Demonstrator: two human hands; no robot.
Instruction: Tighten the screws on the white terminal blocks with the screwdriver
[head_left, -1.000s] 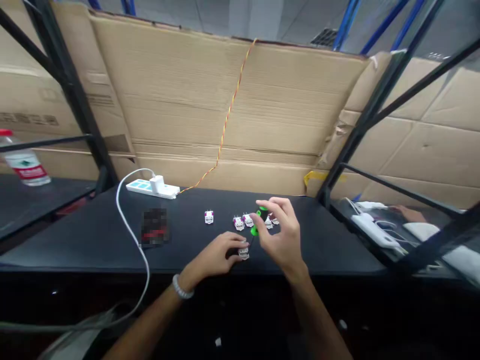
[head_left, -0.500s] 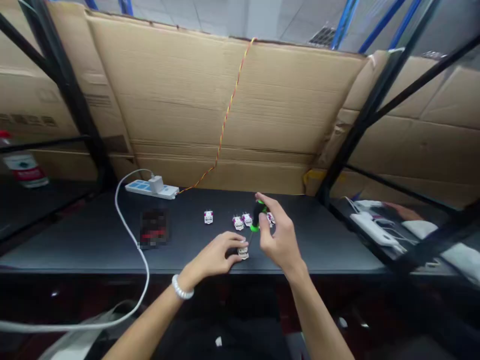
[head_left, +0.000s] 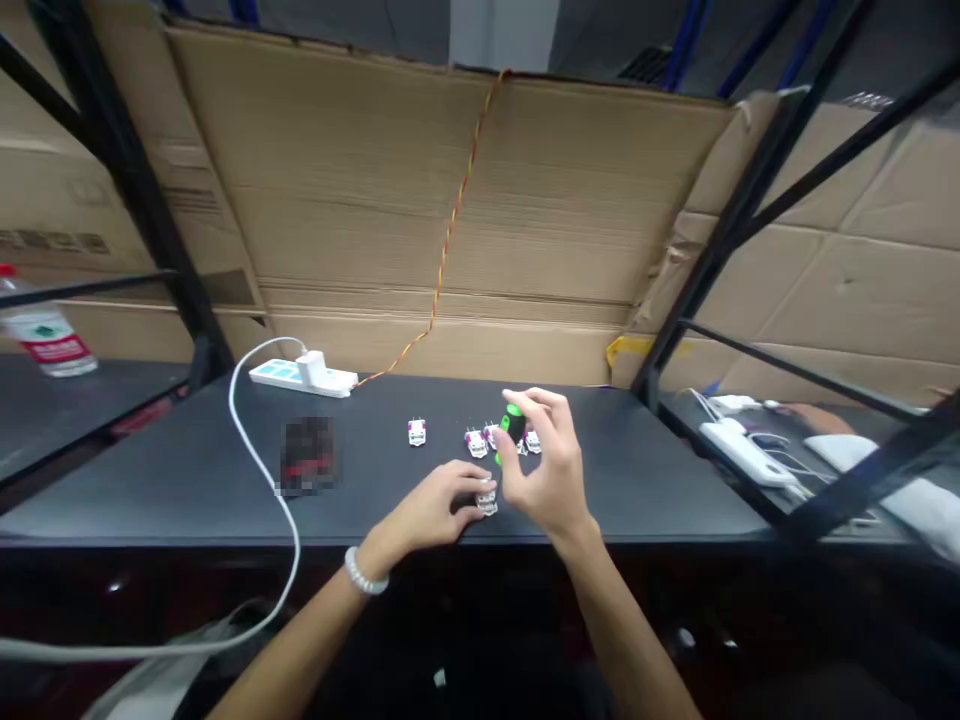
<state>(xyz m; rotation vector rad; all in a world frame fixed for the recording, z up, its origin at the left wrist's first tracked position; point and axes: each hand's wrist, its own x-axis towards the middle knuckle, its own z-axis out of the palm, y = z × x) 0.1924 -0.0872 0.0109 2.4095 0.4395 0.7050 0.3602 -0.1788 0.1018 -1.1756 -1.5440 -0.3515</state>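
Note:
My right hand [head_left: 544, 472] is curled round a small screwdriver with a green and black handle [head_left: 511, 426], held nearly upright over the black table [head_left: 187, 480]. Its tip points down at a small white part [head_left: 487, 499] that my left hand [head_left: 435, 505] pins to the tabletop with closed fingers. Just behind them, several more little white and pink parts [head_left: 475, 442] lie in a loose row, and one white part [head_left: 417, 431] sits apart to the left.
A white power strip [head_left: 300, 376] with a plugged charger and white cable [head_left: 259, 470] lies at the back left. A blurred dark object [head_left: 307, 455] sits left of centre. Cardboard sheets [head_left: 450, 210] wall the back. A water bottle [head_left: 41, 330] stands far left; another person's hand [head_left: 814, 412] rests far right.
My right hand has shifted slightly left and nearer with the screwdriver, bringing the handle more upright over the held part. My left hand has stayed put.

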